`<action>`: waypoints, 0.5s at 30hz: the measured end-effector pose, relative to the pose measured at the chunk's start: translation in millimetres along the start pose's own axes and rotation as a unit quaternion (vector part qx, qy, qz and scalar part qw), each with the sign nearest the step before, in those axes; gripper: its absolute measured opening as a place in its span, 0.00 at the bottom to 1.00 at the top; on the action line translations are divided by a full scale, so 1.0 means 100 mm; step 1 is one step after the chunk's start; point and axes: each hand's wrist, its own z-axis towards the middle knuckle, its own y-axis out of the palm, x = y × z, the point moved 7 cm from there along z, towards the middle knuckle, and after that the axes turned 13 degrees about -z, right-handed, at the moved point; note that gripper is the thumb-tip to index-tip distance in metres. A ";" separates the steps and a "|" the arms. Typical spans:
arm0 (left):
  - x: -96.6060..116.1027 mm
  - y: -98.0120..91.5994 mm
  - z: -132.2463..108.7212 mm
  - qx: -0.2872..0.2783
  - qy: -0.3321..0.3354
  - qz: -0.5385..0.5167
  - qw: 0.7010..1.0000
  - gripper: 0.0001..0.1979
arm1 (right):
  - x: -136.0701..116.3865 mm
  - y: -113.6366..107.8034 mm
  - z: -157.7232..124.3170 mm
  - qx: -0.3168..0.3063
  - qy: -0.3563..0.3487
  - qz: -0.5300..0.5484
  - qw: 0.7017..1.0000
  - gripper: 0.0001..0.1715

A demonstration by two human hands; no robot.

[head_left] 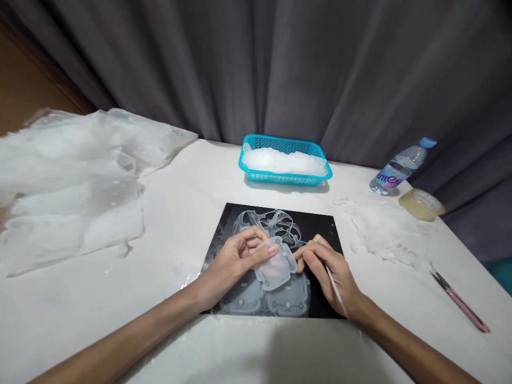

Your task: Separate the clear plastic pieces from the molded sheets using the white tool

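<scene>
Holding a clear plastic piece [276, 271] above a black mat [320, 228], pinched between thumb and fingers of the left hand [242, 253], and gripping a thin white stick [335, 287] in the right hand [333, 261], index fingertip close to the piece's edge. Lying below on the mat, more plastic pieces [288, 302] and looping scraps [280, 218]. Farther out, a blue basket [286, 180] beyond the mat, translucent bags [80, 176] to the left, and to the right a bottle [401, 164], a tape roll [416, 205], shreds [390, 234] and a pink-handled tool [462, 305].
</scene>
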 end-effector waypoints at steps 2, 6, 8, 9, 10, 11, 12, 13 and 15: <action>0.01 0.00 -0.01 0.002 0.004 -0.002 1.000 0.14 | 0.01 -0.01 -0.01 0.007 0.003 0.003 1.000 0.15; 0.01 0.02 0.00 -0.005 0.010 -0.015 1.000 0.13 | 0.03 0.01 -0.02 -0.012 0.012 -0.003 1.000 0.14; 0.00 0.01 0.00 -0.005 0.008 -0.021 1.000 0.13 | 0.04 0.02 -0.02 -0.022 0.016 -0.003 1.000 0.15; -0.01 0.01 0.00 -0.005 0.006 -0.023 1.000 0.12 | 0.04 0.01 -0.02 -0.023 0.017 -0.003 1.000 0.16; -0.01 0.01 0.00 -0.005 0.004 -0.026 1.000 0.12 | 0.05 0.01 -0.02 -0.023 0.019 -0.005 1.000 0.17; -0.02 0.01 0.00 -0.006 0.002 -0.030 1.000 0.12 | 0.06 0.02 -0.02 -0.024 0.023 -0.009 0.999 0.17; -0.02 0.02 0.00 -0.009 -0.001 -0.034 0.999 0.12 | 0.07 0.02 -0.03 -0.027 0.026 -0.014 0.999 0.17; -0.03 0.02 0.00 -0.014 -0.004 -0.037 0.999 0.12 | 0.07 0.03 -0.03 -0.029 0.027 -0.020 0.999 0.17; -0.04 0.05 0.00 -0.024 -0.008 -0.039 0.999 0.12 | 0.07 0.05 -0.04 -0.030 0.019 -0.035 0.999 0.17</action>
